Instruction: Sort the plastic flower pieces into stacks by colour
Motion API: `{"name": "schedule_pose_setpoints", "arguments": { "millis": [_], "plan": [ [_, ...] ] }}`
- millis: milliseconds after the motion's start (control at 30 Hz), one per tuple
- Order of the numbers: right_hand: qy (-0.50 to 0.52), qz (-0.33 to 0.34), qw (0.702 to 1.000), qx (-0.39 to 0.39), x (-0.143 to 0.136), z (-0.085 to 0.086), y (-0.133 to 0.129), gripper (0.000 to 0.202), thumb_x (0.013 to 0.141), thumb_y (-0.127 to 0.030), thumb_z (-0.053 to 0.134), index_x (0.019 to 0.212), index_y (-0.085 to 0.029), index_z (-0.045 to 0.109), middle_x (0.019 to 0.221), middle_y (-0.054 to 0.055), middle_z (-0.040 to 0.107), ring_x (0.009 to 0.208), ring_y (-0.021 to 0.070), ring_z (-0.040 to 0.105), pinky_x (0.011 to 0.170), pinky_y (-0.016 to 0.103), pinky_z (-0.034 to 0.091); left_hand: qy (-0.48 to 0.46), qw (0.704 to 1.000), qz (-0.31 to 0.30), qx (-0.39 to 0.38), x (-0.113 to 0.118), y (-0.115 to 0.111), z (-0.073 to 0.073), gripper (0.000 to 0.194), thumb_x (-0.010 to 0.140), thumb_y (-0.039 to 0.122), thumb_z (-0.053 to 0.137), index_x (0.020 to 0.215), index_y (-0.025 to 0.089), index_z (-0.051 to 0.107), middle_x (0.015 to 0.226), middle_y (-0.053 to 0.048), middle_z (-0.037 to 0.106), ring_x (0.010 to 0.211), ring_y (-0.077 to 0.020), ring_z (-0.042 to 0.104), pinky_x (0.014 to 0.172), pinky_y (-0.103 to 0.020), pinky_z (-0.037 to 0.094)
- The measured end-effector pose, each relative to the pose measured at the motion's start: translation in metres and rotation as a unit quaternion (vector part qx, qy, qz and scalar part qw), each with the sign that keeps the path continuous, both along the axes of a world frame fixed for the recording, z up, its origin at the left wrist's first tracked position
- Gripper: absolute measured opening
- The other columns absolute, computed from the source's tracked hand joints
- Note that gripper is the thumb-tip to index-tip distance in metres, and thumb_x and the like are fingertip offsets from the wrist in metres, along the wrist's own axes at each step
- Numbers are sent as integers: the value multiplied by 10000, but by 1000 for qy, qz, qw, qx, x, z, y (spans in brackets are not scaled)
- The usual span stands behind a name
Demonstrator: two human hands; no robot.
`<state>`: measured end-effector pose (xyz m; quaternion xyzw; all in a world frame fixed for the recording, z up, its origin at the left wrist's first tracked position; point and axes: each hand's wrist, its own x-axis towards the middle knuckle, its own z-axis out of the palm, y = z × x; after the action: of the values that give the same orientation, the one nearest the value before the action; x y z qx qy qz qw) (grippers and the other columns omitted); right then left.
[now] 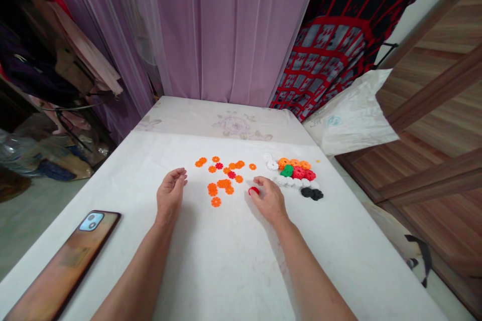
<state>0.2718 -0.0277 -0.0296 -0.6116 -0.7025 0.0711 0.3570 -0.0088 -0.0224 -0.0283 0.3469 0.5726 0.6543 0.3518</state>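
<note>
Orange flower-shaped discs lie scattered on the white tabletop, with a red disc and another red one among them. My right hand, to the right of them, holds a red disc at its thumb. My left hand is raised on the left side of the discs, its fingers loosely curved and apart, holding nothing. Beyond my right hand, discs lie grouped by colour: orange, green, red, white and black.
A phone lies face down at the table's left front. The table has a floral strip at its far end, before a purple curtain. A white plastic bag is beside the right edge. Clothes hang at the far left.
</note>
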Motion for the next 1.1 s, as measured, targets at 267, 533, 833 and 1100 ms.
{"name": "schedule_pose_setpoints", "arguments": {
  "millis": [267, 533, 833, 1100],
  "plan": [
    [-143, 26, 981, -131, -47, 35, 39, 154, 843, -254, 586, 979, -235, 656, 1015, 39, 733, 1000, 206, 627, 876, 319, 426, -8, 1000, 3, -2, 0, 0, 1, 333, 685, 395, 677, 944, 184, 660, 998, -67, 684, 913, -185, 642, 805, -343, 547],
    [-239, 41, 954, -178, -72, 47, 51, 178, 854, -249, 567, 1011, -216, 644, 1004, 56, 721, 984, 212, 620, 821, 315, 408, -1, 1000, 2, 3, 0, 2, -1, 324, 694, 392, 665, 945, 188, 653, 993, -65, 683, 905, -176, 645, 796, -334, 549],
    [-334, 87, 922, -178, -81, 51, 57, 236, 886, -197, 513, 1105, -174, 598, 1055, 104, 717, 980, 216, 657, 836, 327, 433, -7, 1000, 8, 2, 1, 3, 0, 292, 687, 356, 671, 924, 186, 660, 982, -58, 681, 867, -157, 645, 770, -313, 555],
    [-337, 106, 918, -181, -87, 55, 58, 260, 866, -108, 501, 1104, -152, 597, 1059, 117, 711, 984, 221, 666, 835, 325, 454, 4, 1000, 10, 1, 1, 4, -1, 288, 698, 350, 653, 935, 185, 660, 971, -55, 681, 859, -152, 649, 776, -314, 558]
  ]
}}
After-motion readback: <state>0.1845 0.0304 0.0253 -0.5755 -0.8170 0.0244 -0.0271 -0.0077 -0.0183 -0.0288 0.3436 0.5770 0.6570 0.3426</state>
